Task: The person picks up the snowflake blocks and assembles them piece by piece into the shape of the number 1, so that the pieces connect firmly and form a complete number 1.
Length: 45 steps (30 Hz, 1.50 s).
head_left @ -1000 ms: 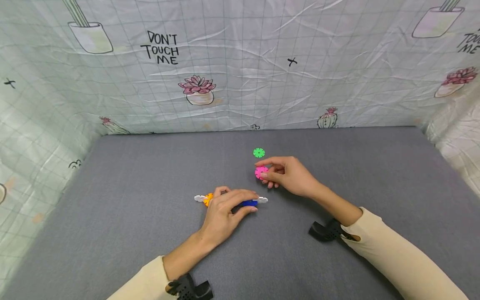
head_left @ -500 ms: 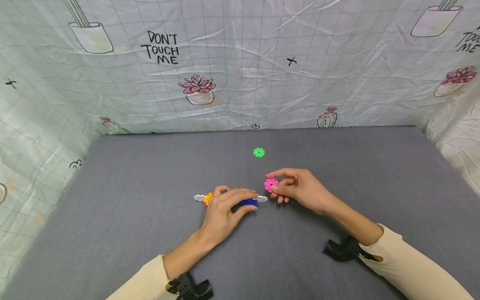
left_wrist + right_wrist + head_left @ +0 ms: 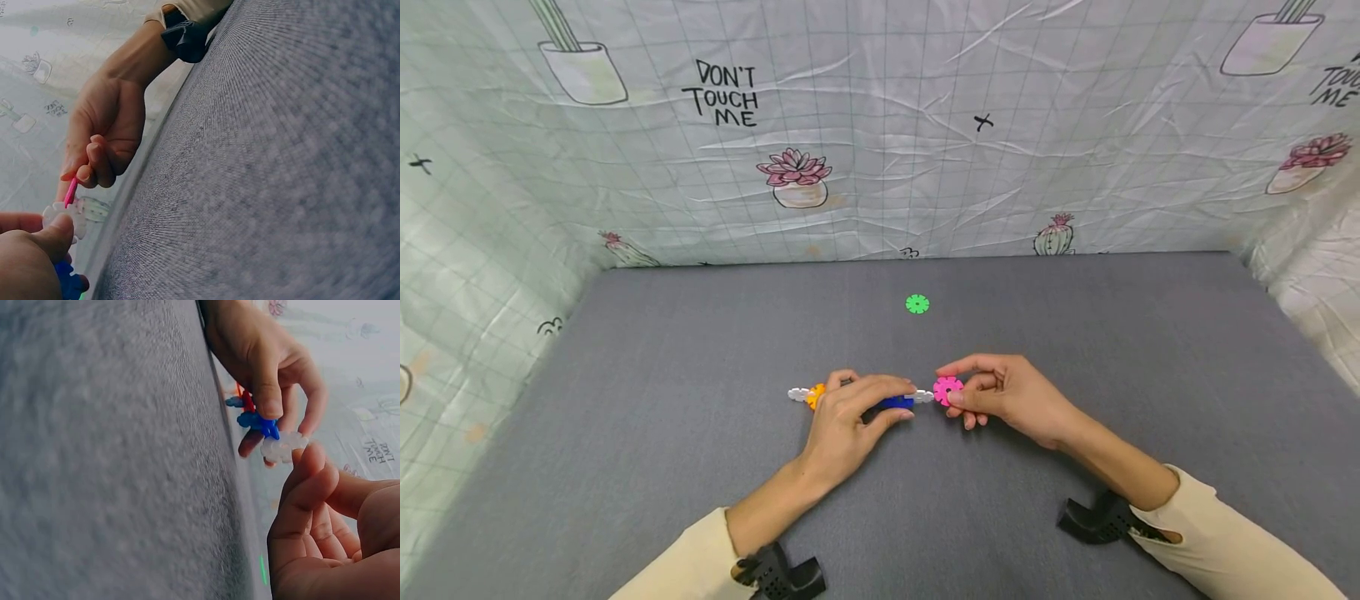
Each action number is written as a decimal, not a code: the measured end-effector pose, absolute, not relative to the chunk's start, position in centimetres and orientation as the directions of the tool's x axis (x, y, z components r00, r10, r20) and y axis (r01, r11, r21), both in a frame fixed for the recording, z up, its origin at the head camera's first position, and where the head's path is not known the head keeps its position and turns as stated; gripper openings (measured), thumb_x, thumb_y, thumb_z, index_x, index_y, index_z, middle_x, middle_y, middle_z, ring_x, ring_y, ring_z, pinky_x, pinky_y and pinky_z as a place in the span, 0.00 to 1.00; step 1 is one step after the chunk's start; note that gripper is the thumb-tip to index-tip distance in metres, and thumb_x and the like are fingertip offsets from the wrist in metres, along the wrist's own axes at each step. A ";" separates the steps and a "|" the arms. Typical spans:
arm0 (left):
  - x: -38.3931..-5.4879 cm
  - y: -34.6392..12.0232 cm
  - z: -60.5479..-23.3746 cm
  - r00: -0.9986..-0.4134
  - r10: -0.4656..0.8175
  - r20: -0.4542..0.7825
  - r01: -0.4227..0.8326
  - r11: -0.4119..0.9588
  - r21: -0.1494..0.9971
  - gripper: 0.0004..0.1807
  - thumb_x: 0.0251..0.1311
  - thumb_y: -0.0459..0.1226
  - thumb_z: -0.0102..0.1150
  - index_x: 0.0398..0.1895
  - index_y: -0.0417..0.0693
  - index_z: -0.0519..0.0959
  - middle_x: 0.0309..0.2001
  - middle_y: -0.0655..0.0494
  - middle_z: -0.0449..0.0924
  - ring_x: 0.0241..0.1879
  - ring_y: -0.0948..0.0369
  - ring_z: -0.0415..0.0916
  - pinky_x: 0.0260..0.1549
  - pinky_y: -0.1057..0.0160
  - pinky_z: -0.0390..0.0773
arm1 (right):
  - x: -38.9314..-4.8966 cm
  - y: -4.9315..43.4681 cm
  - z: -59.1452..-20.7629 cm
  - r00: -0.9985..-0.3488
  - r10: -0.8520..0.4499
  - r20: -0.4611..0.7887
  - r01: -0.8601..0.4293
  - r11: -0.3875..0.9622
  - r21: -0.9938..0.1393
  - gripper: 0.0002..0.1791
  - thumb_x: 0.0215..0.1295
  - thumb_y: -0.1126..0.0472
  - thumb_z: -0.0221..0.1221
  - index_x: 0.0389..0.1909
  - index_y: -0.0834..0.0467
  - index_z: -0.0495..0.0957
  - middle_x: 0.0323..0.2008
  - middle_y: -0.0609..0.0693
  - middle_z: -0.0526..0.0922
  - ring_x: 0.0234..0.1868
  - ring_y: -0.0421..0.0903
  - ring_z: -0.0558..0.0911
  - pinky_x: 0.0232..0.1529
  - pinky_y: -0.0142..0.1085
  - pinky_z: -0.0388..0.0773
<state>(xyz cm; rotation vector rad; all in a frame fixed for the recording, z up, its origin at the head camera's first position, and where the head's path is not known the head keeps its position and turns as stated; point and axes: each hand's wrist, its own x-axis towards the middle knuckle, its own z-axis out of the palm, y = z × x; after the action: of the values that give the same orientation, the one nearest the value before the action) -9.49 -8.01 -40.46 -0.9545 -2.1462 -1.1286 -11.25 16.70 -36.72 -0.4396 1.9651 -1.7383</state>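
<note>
My left hand (image 3: 852,417) grips a row of joined notched plastic discs low over the table. Out of its left side stick a white disc and an orange disc (image 3: 816,397); on the right show a blue disc (image 3: 897,402) and a white end disc (image 3: 923,397). A red disc (image 3: 248,401) shows in the right wrist view; the rest of the row is hidden by the hand. Between thumb and index finger, my right hand (image 3: 1017,398) pinches a pink notched disc (image 3: 947,390). Its edge meets the white end disc; whether they are joined I cannot tell.
A green notched disc (image 3: 917,304) lies flat on the grey table (image 3: 700,333), beyond both hands. Printed cloth (image 3: 880,150) hangs at the back and sides. Black wrist cameras (image 3: 1101,517) sit under the sleeves.
My right hand has carried the pink disc toward me and slightly right, away from the green disc, up to the white end disc. The left hand has stayed in place.
</note>
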 end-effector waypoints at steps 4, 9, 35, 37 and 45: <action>-9.4 -8.0 -40.5 -0.614 0.341 0.711 0.779 0.403 0.480 0.17 0.45 0.36 0.73 0.42 0.51 0.83 0.41 0.60 0.84 0.41 0.66 0.80 0.41 0.56 0.64 | -11.1 16.5 -36.8 -0.835 -0.533 -0.137 0.069 0.146 -0.987 0.24 0.62 0.63 0.63 0.58 0.67 0.72 0.33 0.65 0.83 0.27 0.51 0.82 0.28 0.35 0.77; -9.4 -8.0 -40.5 -0.614 0.340 0.712 0.780 0.399 0.483 0.17 0.45 0.36 0.73 0.42 0.51 0.83 0.41 0.61 0.84 0.41 0.67 0.80 0.41 0.56 0.64 | -11.0 16.4 -37.0 -0.836 -0.533 -0.130 0.058 0.150 -0.987 0.24 0.62 0.63 0.64 0.57 0.67 0.73 0.33 0.64 0.84 0.26 0.51 0.82 0.27 0.34 0.76; -9.7 -8.0 -40.6 -0.585 0.343 0.735 0.806 0.346 0.480 0.17 0.41 0.32 0.75 0.39 0.48 0.85 0.38 0.58 0.85 0.39 0.65 0.82 0.42 0.57 0.69 | -10.7 15.6 -37.9 -0.847 -0.526 -0.075 0.038 0.080 -0.996 0.22 0.62 0.65 0.63 0.55 0.70 0.74 0.31 0.63 0.84 0.27 0.50 0.83 0.25 0.32 0.75; -9.7 -8.0 -40.6 -0.574 0.344 0.743 0.814 0.338 0.472 0.17 0.40 0.32 0.75 0.39 0.47 0.85 0.38 0.57 0.85 0.39 0.65 0.82 0.43 0.56 0.70 | -10.6 15.5 -37.9 -0.852 -0.520 -0.066 0.031 0.077 -0.997 0.22 0.62 0.64 0.63 0.55 0.70 0.74 0.31 0.63 0.84 0.27 0.51 0.83 0.25 0.33 0.76; -9.7 -8.0 -40.5 -0.546 0.366 0.753 0.835 0.313 0.453 0.17 0.40 0.30 0.74 0.38 0.45 0.85 0.38 0.56 0.85 0.39 0.63 0.82 0.47 0.52 0.72 | -10.6 15.4 -38.2 -0.850 -0.524 -0.042 0.002 0.078 -0.997 0.21 0.62 0.65 0.63 0.54 0.71 0.74 0.30 0.61 0.84 0.27 0.52 0.83 0.25 0.34 0.77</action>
<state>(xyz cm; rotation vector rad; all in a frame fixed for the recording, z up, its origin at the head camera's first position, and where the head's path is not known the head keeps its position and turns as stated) -9.68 -7.95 -40.51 -1.0587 -2.0604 -1.1722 -10.60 15.36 -38.23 -0.5171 1.9722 -1.8248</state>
